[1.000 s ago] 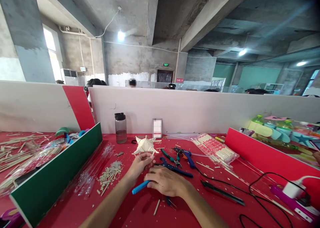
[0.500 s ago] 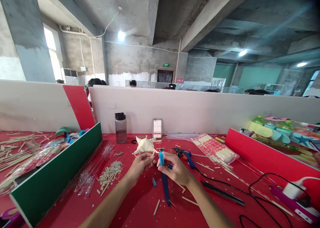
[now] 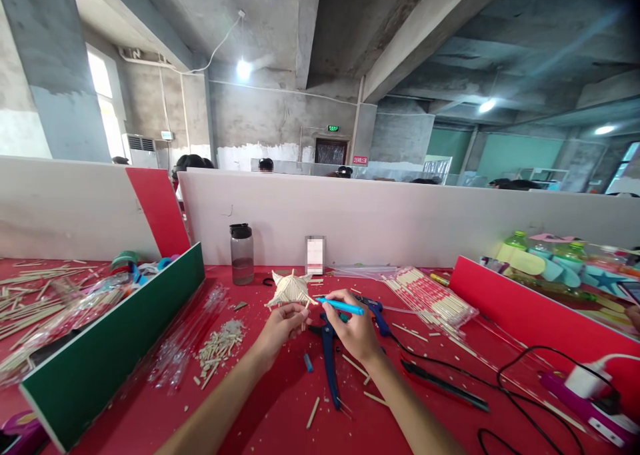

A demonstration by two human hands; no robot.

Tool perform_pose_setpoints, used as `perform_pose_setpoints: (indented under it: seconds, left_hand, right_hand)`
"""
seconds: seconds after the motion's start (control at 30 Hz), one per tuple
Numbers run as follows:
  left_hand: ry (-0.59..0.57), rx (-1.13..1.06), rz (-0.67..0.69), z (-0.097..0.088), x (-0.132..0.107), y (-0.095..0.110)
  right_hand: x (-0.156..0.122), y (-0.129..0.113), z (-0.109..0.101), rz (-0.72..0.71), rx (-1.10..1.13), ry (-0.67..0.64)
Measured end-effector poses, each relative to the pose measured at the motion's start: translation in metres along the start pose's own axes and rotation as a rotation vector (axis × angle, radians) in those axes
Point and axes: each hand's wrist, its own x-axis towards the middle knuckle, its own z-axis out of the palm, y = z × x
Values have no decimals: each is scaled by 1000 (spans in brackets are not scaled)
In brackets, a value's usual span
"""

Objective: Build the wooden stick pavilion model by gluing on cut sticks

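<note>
A small pale model made of thin wooden sticks (image 3: 291, 288), peaked with pointed corners, is at the middle of the table. My left hand (image 3: 281, 327) pinches at its lower right edge, where a short stick end shows by the fingertips; the exact grip is partly hidden. A bright blue pen (image 3: 346, 306) rests in my right hand (image 3: 354, 332) like a writing tool, its tip at the model's right corner. Its blue cap (image 3: 309, 362) seems to be the small piece lying below. Between my forearms lie dark blue-handled cutters (image 3: 329, 362).
A blue glue gun (image 3: 376, 312) with a black cord lies right, near a black-handled cutter knife (image 3: 445, 386) and bundled sticks (image 3: 430, 298). Stick offcuts (image 3: 220, 348) are piled left. A water bottle (image 3: 242, 255) stands behind. Green (image 3: 120, 348) and red dividers (image 3: 545, 308) flank the space.
My right hand has turned the blue pen from upright to nearly level, bringing its tip to the model's right corner. My left hand and the model are nearly unmoved.
</note>
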Motion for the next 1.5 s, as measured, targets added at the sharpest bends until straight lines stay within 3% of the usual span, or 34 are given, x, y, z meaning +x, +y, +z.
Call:
perform_pose_setpoints:
  seconds: [0.47, 1.5]
  left_hand:
    - [-3, 13, 30, 2, -3, 4]
    - [-5, -3, 33, 1, 0, 0]
  right_hand:
    - [-3, 6, 10, -115, -41, -73]
    - [-4, 7, 12, -122, -129, -103]
